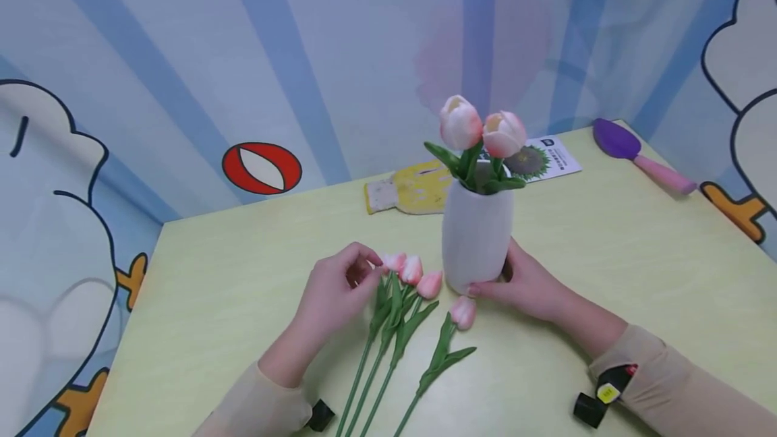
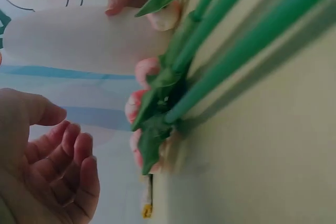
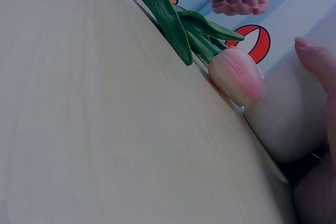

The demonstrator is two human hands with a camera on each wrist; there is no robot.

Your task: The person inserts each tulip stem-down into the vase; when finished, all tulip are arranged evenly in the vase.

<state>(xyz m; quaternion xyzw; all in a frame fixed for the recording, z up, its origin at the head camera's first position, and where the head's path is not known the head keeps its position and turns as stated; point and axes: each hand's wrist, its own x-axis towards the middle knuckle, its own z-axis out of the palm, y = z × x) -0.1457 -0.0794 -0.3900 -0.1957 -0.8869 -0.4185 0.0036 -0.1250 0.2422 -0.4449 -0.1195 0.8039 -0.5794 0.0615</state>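
Observation:
A white vase [image 1: 476, 241] stands upright on the table, holding two pink-and-white tulips [image 1: 460, 123]. My right hand [image 1: 534, 285] grips its lower part, thumb across the front and the other fingers hidden behind. Left of the vase, three pink tulips [image 1: 411, 270] lie side by side with green stems toward me. A single tulip [image 1: 464, 313] lies apart from them, its bloom by the foot of the vase. Over the leftmost blooms hovers my left hand [image 1: 338, 286]. In the left wrist view its loosely curled fingers [image 2: 79, 145] hold nothing and are apart from the flowers.
Behind the vase lie a flat yellow piece with a whitish end [image 1: 421, 189] and a printed card [image 1: 561, 157] picturing a spiky green plant. A purple-headed, spoon-shaped tool with a pink handle [image 1: 664, 174] lies at the back right. A cartoon-printed backdrop [image 1: 376, 52] borders the table [image 1: 231, 275].

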